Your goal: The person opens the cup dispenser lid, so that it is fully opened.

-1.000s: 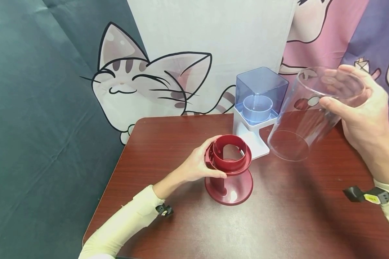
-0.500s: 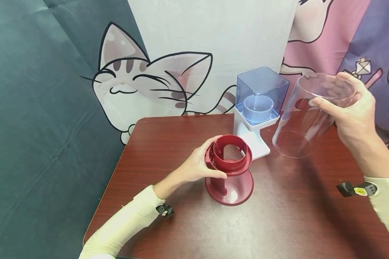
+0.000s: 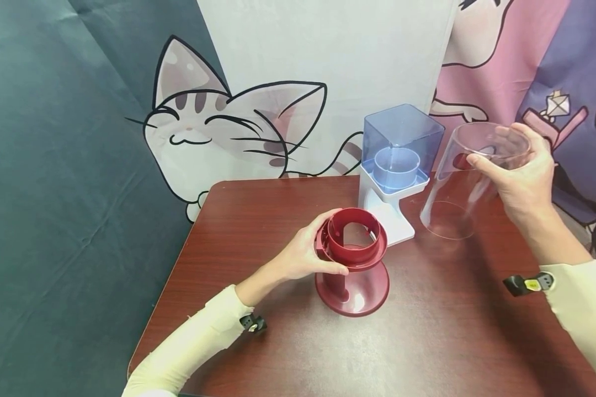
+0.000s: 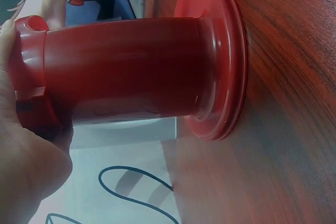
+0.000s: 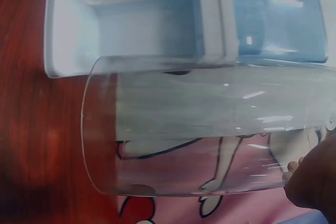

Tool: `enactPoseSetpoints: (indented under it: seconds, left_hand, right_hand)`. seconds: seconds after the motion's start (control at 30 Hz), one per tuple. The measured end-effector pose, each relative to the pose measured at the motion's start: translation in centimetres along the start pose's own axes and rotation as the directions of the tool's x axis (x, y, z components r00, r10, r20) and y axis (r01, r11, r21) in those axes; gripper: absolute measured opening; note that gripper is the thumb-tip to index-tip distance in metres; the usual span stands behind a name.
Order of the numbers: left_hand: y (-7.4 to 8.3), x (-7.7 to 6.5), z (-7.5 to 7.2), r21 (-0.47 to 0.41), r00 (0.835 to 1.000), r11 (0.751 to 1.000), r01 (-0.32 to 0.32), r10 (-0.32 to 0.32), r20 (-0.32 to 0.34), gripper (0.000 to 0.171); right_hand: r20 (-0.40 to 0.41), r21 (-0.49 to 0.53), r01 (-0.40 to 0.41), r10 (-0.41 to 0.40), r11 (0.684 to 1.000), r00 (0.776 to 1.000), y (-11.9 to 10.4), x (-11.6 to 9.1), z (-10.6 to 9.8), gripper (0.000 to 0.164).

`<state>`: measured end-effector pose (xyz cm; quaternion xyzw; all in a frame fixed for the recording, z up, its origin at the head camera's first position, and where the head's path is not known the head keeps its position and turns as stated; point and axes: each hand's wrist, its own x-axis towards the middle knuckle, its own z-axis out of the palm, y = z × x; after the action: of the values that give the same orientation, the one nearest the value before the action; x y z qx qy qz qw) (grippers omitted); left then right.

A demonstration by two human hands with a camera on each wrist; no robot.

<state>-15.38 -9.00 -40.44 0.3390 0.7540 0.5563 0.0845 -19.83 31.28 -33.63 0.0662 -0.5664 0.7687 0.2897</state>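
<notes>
A red stand (image 3: 355, 256) with a round base and an open ring on top is upright on the table (image 3: 258, 220). My left hand (image 3: 303, 251) grips it by the upper ring, thumb in front and fingers around the far side. The stand's smooth column (image 4: 126, 69) fills the left wrist view. My right hand (image 3: 523, 176) holds a clear cylinder (image 3: 452, 190) by its upper rim, slightly tilted. The cylinder's lower end (image 5: 100, 129) shows in the right wrist view; I cannot tell whether it touches the table. Some right fingers show through the clear wall.
Just left of the cylinder, behind the red stand, is a white dispenser (image 3: 389, 218) with a see-through blue square top (image 3: 402, 127). A cloth backdrop with cartoon cats (image 3: 193, 149) hangs along the table's back edge.
My right hand has moved left and downward with the clear cylinder, which now leans less. The left hand and the red stand have stayed in place.
</notes>
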Motion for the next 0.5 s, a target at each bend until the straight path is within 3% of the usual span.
enactPoseSetpoints:
  seconds: [0.2, 0.4, 0.5]
  left_hand:
    - [-0.1, 0.0, 0.1, -0.009, 1.000, 1.000, -0.005, 0.005, 0.002, 0.102]
    - [-0.1, 0.0, 0.0, -0.003, 1.000, 1.000, -0.007, 0.007, 0.003, 0.102]
    - [0.0, 0.0, 0.0, 0.000, 1.000, 1.000, -0.010, 0.010, 0.003, 0.103]
  right_hand:
    - [-0.041, -0.131, -0.020, 0.015, 0.991, 0.999, 1.6, 0.3, -0.6, 0.078]
    - [-0.064, -0.101, -0.014, 0.008, 0.995, 0.998, 3.1, 0.5, -0.7, 0.081]
    - [-0.072, -0.164, -0.017, 0.006, 0.986, 0.997, 3.7, 0.6, -0.8, 0.082]
